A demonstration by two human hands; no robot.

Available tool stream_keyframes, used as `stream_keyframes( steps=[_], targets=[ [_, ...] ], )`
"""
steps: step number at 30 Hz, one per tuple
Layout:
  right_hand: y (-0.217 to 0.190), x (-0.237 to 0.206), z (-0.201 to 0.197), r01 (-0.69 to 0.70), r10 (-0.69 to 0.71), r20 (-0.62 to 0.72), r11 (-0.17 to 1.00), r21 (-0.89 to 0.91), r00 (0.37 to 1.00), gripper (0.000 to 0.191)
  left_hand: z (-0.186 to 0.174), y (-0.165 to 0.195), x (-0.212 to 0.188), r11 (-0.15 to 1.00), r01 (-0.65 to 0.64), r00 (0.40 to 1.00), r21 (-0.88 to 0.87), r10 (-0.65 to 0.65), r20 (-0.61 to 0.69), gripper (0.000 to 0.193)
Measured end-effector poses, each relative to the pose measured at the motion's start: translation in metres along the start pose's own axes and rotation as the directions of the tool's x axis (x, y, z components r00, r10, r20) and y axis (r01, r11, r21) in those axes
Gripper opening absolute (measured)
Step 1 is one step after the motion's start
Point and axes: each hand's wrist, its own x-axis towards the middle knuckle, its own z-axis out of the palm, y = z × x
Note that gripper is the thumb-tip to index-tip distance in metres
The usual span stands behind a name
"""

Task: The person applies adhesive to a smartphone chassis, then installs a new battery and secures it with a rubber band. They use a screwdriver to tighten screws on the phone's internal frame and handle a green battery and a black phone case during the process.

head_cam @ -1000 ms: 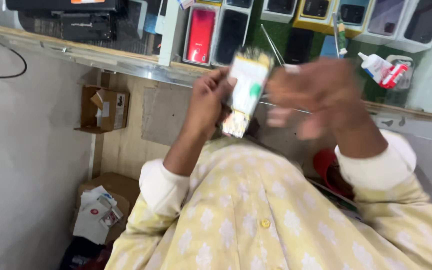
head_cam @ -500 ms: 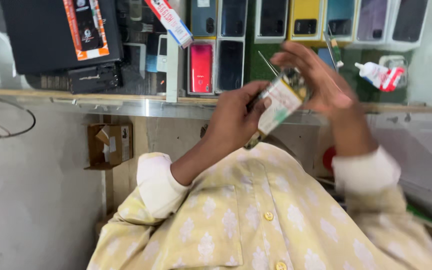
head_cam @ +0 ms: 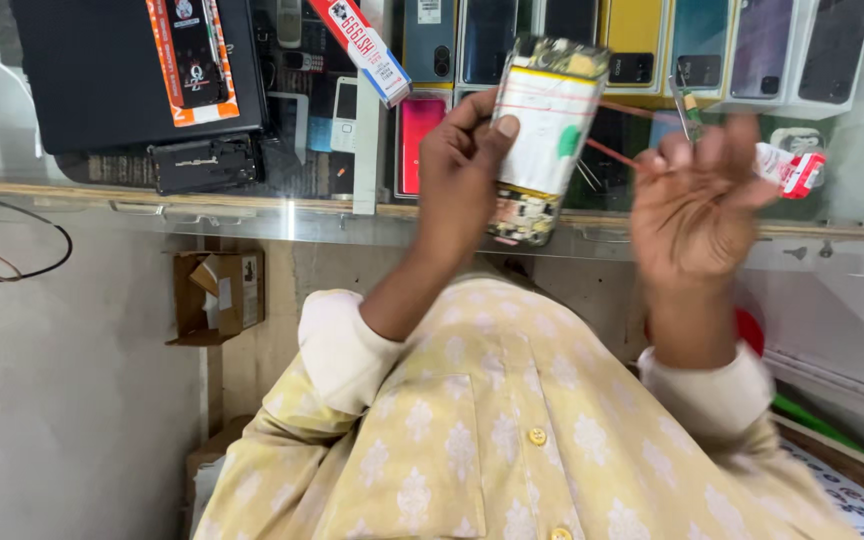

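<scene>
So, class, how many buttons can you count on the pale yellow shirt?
2: the upper button is mid-chest on the shirt, and the lower button is at the picture's bottom edge. Others may be hidden.
</scene>
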Motion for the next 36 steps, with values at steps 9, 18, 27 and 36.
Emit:
stream_keyframes(
  steps=[9, 18, 27, 36],
  targets=[
    [-0.02, 0.037, -0.018, -0.309, 0.385, 0.115, 0.857, -0.413, 0.916, 0.078, 0.019, 0.033, -0.009, 0.341, -0.513, 0.843, 0.788, 0.03, 0.536, 0.049],
    [-0.009, 0.067, -0.046, -0.445, 0.783, -0.132, 0.199, -0.873, 0.608, 0.043, -0.006, 0.027, -0.008, 0.562, -0.245, 0.9, 0.79, -0.172, 0.401, 0.029],
    [0.053, 0.03, -0.009, -0.476, 0.394, -0.332, 0.852, -0.216, 0.857, 0.031, -0.029, -0.003, -0.022, 0.973, 0.046, 0.998, 0.226, -0.038, -0.042, 0.028],
    [0.062, 0.038, 0.01, -0.464, 0.366, -0.289, 0.757, -0.461, 0.884, 0.021, -0.025, 0.007, -0.028, 0.982, 0.026, 0.998, 0.189, -0.015, -0.057, 0.029]
  ],
)
